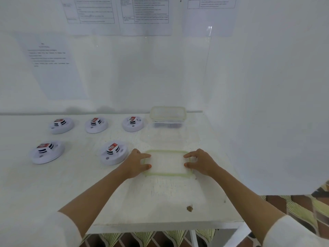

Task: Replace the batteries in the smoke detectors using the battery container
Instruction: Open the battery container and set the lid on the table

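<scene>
Several white round smoke detectors with red-labelled tops lie on the white table, three in a back row [96, 124] and two in front. The nearest detector [114, 153] is just left of my left hand [137, 163]. The clear battery container [168, 116] stands uncovered at the back, with dark batteries dimly visible inside. Its clear lid with a green seal [167, 174] lies flat on the table in front of it. My left hand grips the lid's left end and my right hand [201, 161] grips its right end, each with fingers and thumb over the rim.
White walls with taped paper sheets [53, 68] close the table at the back and right. The table's front edge [160, 227] is near me, with patterned floor below. A small brown speck [189, 208] lies on the tabletop at front right.
</scene>
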A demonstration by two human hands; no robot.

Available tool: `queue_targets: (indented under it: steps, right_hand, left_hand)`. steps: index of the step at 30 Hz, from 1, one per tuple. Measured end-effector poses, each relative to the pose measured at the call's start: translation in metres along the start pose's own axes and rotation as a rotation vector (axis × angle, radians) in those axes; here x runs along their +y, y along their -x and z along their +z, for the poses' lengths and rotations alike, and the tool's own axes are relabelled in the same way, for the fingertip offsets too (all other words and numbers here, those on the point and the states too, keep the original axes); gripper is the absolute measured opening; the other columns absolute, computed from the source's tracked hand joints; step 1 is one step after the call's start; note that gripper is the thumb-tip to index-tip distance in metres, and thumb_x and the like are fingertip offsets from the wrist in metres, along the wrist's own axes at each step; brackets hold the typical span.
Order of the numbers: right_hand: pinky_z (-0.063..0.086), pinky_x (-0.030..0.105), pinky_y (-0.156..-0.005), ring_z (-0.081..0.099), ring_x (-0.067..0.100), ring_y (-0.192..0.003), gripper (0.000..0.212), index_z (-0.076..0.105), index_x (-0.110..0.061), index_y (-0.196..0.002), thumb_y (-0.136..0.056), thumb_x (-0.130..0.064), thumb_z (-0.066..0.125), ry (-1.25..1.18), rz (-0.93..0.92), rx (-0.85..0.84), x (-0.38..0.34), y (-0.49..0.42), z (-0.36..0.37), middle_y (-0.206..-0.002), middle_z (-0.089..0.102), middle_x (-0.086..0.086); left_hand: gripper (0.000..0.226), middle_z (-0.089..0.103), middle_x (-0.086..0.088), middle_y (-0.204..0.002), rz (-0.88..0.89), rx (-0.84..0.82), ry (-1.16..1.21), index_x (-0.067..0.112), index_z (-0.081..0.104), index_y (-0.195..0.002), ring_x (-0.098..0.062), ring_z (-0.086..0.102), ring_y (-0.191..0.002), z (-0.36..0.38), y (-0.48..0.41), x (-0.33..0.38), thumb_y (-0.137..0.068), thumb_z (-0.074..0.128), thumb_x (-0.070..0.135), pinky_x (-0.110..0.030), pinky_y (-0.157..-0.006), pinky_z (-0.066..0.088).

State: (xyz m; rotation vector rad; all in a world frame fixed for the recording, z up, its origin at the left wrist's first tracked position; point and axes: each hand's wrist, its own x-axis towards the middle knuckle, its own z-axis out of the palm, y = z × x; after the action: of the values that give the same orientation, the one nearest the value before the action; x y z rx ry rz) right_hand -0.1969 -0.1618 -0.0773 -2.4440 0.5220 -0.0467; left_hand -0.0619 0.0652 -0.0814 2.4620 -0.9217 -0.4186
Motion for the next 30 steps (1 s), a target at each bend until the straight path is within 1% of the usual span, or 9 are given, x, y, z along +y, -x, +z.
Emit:
queue_targets:
  steps: [3, 11, 15, 19, 20, 22, 24, 27, 30]
  right_hand:
    - [0.033, 0.024, -0.091, 0.045, 0.017, -0.112, 0.036, 0.061, -0.022, -0.117, -0.083, -0.03, 0.067, 0.002, 0.007, -0.013, 0.0, -0.005, -0.001, -0.103, 0.041, 0.0]
    - [0.032, 0.023, -0.087, 0.045, 0.015, -0.109, 0.034, 0.062, -0.026, -0.114, -0.082, -0.034, 0.067, -0.023, 0.016, -0.034, 0.002, -0.011, -0.003, -0.103, 0.043, -0.001]
    - [0.031, 0.021, -0.084, 0.046, 0.012, -0.102, 0.025, 0.066, -0.032, -0.106, -0.081, -0.034, 0.068, -0.153, -0.015, 0.045, 0.001, -0.016, -0.011, -0.108, 0.046, 0.002]
    - [0.033, 0.023, -0.089, 0.047, 0.01, -0.106, 0.019, 0.069, -0.031, -0.101, -0.082, -0.03, 0.068, -0.189, -0.066, 0.154, -0.002, -0.032, -0.027, -0.111, 0.055, 0.001]
    - [0.035, 0.023, -0.087, 0.05, 0.01, -0.103, 0.015, 0.07, -0.03, -0.097, -0.082, -0.028, 0.067, -0.267, -0.062, 0.177, -0.004, -0.037, -0.031, -0.109, 0.059, 0.0]
    - [0.039, 0.02, -0.072, 0.052, 0.011, -0.085, 0.007, 0.069, -0.022, -0.09, -0.086, -0.021, 0.064, -0.497, -0.038, 0.182, -0.013, -0.047, -0.041, -0.095, 0.062, -0.002]
    - [0.038, 0.022, -0.063, 0.048, 0.013, -0.072, 0.007, 0.067, -0.02, -0.086, -0.088, -0.018, 0.06, -0.655, 0.0, 0.189, -0.02, -0.063, -0.051, -0.086, 0.061, -0.004]
    - [0.039, 0.025, -0.062, 0.047, 0.016, -0.068, 0.01, 0.067, -0.021, -0.086, -0.088, -0.016, 0.058, -0.768, 0.053, 0.242, -0.023, -0.092, -0.061, -0.082, 0.059, -0.005]
    - [0.04, 0.024, -0.063, 0.048, 0.017, -0.067, 0.013, 0.065, -0.019, -0.098, -0.088, -0.014, 0.058, -0.837, 0.092, 0.239, -0.023, -0.118, -0.063, -0.081, 0.057, -0.005]
  left_hand:
    - [0.048, 0.035, -0.002, -0.111, -0.001, -0.003, -0.003, 0.023, 0.046, -0.134, -0.013, 0.043, -0.092, -0.001, -0.002, 0.0, -0.089, 0.059, 0.035, -0.018, -0.079, 0.031]
    - [0.046, 0.035, -0.003, -0.115, -0.005, -0.005, 0.027, 0.025, 0.048, -0.132, -0.014, 0.043, -0.099, -0.003, -0.005, -0.002, -0.089, 0.058, 0.037, -0.02, -0.084, 0.033]
    - [0.038, 0.041, -0.006, -0.12, -0.027, 0.144, 0.145, 0.025, 0.055, -0.126, -0.021, 0.047, -0.112, -0.008, -0.007, -0.004, -0.092, 0.049, 0.043, -0.033, -0.097, 0.039]
    - [0.032, 0.05, -0.009, -0.111, -0.063, 0.307, 0.187, 0.017, 0.062, -0.113, -0.02, 0.049, -0.103, -0.021, -0.023, 0.001, -0.098, 0.04, 0.034, -0.031, -0.086, 0.036]
    - [0.03, 0.052, -0.009, -0.103, -0.068, 0.32, 0.193, 0.015, 0.062, -0.103, -0.019, 0.047, -0.094, -0.025, -0.03, 0.002, -0.099, 0.039, 0.033, -0.029, -0.081, 0.034]
    - [0.024, 0.051, -0.006, -0.09, -0.095, 0.32, 0.259, 0.015, 0.055, -0.089, -0.018, 0.044, -0.084, -0.037, -0.046, 0.005, -0.099, 0.038, 0.029, -0.028, -0.075, 0.031]
    - [0.023, 0.055, -0.005, -0.086, -0.125, 0.317, 0.386, 0.013, 0.06, -0.091, -0.018, 0.048, -0.079, -0.047, -0.065, 0.006, -0.098, 0.041, 0.025, -0.028, -0.073, 0.035]
    - [0.021, 0.053, -0.006, -0.077, -0.181, 0.292, 0.583, 0.009, 0.056, -0.085, -0.015, 0.044, -0.061, -0.059, -0.095, 0.007, -0.096, 0.045, 0.024, -0.024, -0.058, 0.035]
    - [0.021, 0.054, -0.006, -0.076, -0.252, 0.2, 0.788, 0.008, 0.054, -0.097, -0.015, 0.049, -0.057, -0.067, -0.122, 0.009, -0.096, 0.046, 0.028, -0.022, -0.054, 0.04]
